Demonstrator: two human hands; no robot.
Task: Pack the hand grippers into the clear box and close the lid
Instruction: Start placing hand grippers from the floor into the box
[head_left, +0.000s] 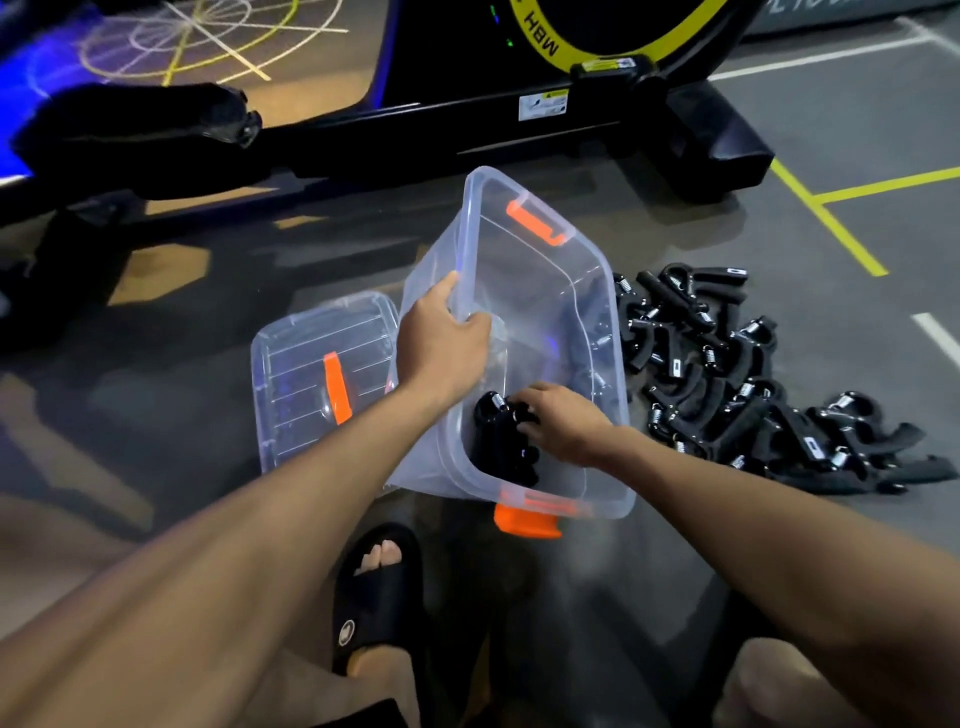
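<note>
A clear box (524, 291) with orange latches stands on the floor, tilted toward me. My left hand (441, 338) grips its left rim. My right hand (566, 421) reaches inside the box, fingers closed on black hand grippers (501, 441) lying at the near end of the box. A pile of several more black hand grippers (737, 374) with steel springs lies on the floor just right of the box. The clear lid (311, 374) with an orange handle lies flat on the floor left of the box, partly behind it.
A black exercise machine (467, 119) with a yellow-ringed wheel stands beyond the box. My foot in a black slide sandal (376, 587) rests just below the box. Yellow and white lines mark the grey floor at right.
</note>
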